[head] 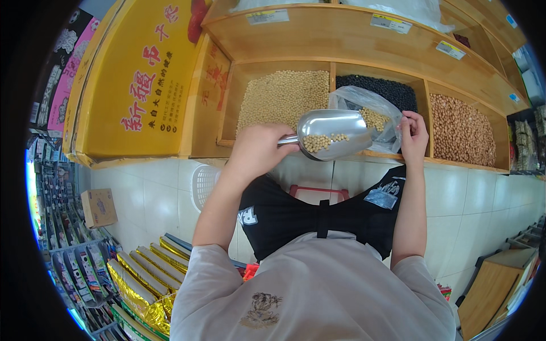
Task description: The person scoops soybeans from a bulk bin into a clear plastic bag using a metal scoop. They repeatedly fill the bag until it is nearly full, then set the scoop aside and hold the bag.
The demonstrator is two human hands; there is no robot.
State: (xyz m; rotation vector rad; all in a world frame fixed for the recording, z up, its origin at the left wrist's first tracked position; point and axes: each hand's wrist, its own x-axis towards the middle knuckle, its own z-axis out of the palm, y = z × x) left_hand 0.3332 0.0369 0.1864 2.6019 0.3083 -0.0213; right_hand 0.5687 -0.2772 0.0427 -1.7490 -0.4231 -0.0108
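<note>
My left hand (265,147) grips the handle of a shiny metal scoop (335,128) with some soybeans (316,143) lying in it. The scoop's lip points right, at a clear plastic bag (386,104) that holds more soybeans. My right hand (413,130) pinches the bag's right edge between thumb and fingers. The bag lies over the front of a wooden compartment of black beans (379,88). Left of it is a compartment of soybeans (286,96), partly behind my left hand and the scoop. To the right, another compartment holds reddish-brown peanuts or beans (460,128).
Wooden dividers (428,115) part the compartments, and a higher wooden shelf front (341,40) with price tags runs behind them. A yellow printed display box (140,85) stands left. Below are a white plastic basket (204,186), a red-edged stool (320,194) and a cardboard box (99,207).
</note>
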